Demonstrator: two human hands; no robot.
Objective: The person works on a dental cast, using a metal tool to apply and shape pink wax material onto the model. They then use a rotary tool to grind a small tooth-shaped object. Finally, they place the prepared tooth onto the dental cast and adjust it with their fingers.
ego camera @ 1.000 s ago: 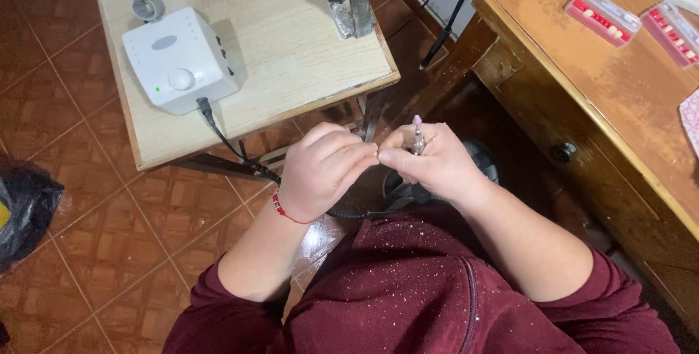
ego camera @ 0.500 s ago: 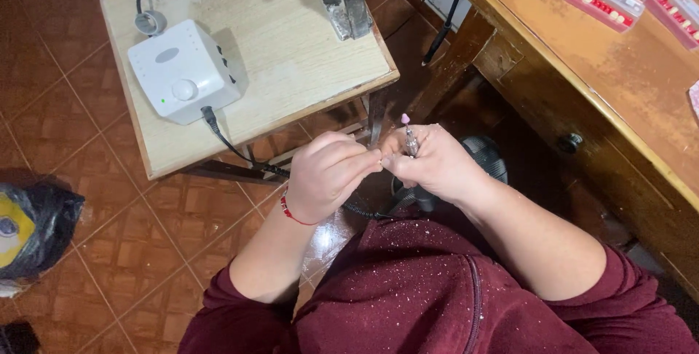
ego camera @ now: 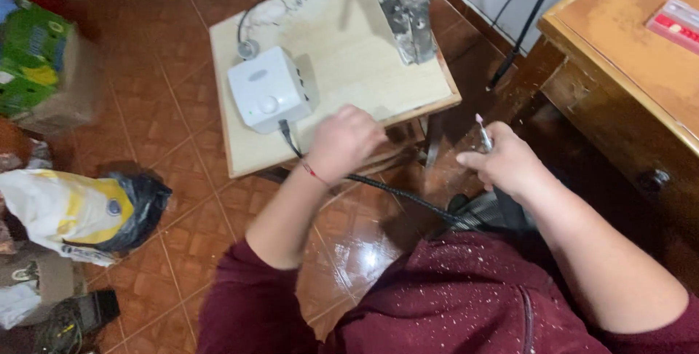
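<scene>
The right hand (ego camera: 510, 165) pinched a slim metal drill handpiece with a pink tip (ego camera: 483, 134) upright beside the pale wooden table (ego camera: 349, 70), while the left hand (ego camera: 342, 139), loosely curled and seemingly empty, reached near the white boxy control unit (ego camera: 269, 96), a reach best kept slow and clear of the black cable (ego camera: 393, 190).

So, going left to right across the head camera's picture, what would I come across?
Green box → yellow-and-white bag → white control box on the small table → left hand → right hand holding a pen-shaped tool → wooden desk.
</scene>
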